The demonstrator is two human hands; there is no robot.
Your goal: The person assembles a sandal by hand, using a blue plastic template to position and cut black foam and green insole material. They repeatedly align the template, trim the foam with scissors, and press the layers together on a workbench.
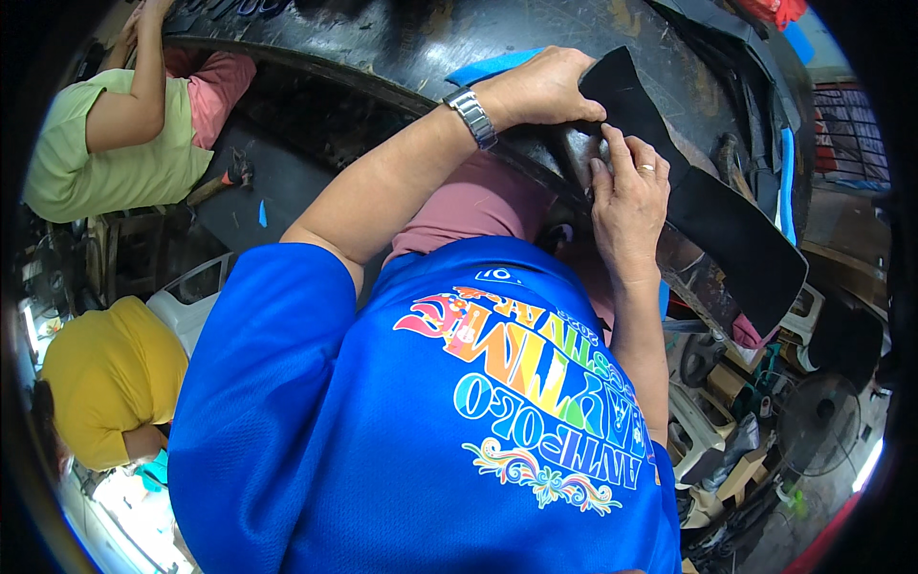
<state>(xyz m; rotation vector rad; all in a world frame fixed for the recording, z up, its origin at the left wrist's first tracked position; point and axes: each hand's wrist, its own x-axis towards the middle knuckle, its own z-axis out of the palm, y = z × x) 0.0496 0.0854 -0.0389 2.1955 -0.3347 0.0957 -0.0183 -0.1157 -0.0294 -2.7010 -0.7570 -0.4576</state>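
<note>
A long, wide strip of black sheet material (736,230) lies across the edge of the dark worktable and hangs down over it to the right. At its upper end, my left hand (550,88), with a metal watch on the wrist, is closed on the strip's near edge. My right hand (631,196), wearing a ring, has its fingers bent against the same edge, just nearer to me. Its thumb and fingertips meet at the material there; the underside of the grip is hidden. A blue strip (490,67) lies beside my left wrist.
The dark, scuffed worktable (535,24) curves across the top. Dark folded material (736,57) and a thin blue strip (788,187) lie at its right. A person in light green (115,153) and one in yellow (110,378) are at the left. A fan (820,421) stands lower right.
</note>
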